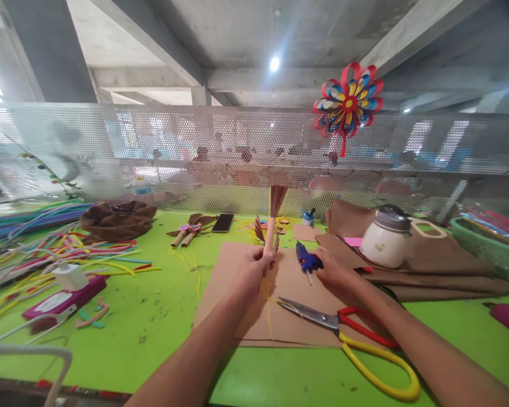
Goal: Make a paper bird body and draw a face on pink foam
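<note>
The left hand (258, 268) clamps a fringed brown-paper tube (270, 233) nearly upright above a brown sheet (227, 270); the right hand (331, 268) clasps a blue glue gun (307, 259). Farther right, a lidded cream jug (382, 243) hides its contents; a green basket (507, 259) holds colourful strips (498, 223).

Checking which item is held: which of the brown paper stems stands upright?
The upright stem in the left grip, its fringed end up. The other two stems lie on the green table, left of the phone.
</note>
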Demonstrator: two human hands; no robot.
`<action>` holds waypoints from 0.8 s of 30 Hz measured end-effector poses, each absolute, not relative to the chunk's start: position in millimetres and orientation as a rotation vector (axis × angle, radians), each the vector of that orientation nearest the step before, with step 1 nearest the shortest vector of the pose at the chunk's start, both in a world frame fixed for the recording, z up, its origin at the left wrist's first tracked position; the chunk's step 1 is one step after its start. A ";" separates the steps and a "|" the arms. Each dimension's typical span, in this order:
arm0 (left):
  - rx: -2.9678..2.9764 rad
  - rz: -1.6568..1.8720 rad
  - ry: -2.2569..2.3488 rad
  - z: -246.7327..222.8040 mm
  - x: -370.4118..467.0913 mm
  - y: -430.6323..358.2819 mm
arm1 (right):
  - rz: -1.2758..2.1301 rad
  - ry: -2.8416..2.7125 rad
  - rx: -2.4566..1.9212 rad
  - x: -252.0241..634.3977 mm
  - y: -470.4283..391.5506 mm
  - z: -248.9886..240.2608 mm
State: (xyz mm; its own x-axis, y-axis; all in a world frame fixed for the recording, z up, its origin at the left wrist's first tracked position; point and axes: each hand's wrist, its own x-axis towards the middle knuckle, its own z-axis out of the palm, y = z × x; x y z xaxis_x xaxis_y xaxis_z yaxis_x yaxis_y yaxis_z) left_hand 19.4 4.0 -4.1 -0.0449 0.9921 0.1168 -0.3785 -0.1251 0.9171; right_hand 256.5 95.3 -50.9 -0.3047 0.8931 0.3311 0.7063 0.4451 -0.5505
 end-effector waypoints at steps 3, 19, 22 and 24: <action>0.942 1.462 0.833 -6.5 17.6 7.9 | 0.518 -1.950 -1.298 259.5 85.1 -33.7; 0.875 1.244 0.650 2.8 23.1 -1.3 | 1.113 -1.756 -0.833 259.4 4.0 12.8; 0.883 1.230 0.643 6.0 23.9 -4.0 | 1.036 -1.782 -0.915 258.6 -0.6 16.7; 0.884 1.225 0.643 7.3 24.7 -4.8 | 1.013 -1.794 -0.954 257.8 -2.9 18.3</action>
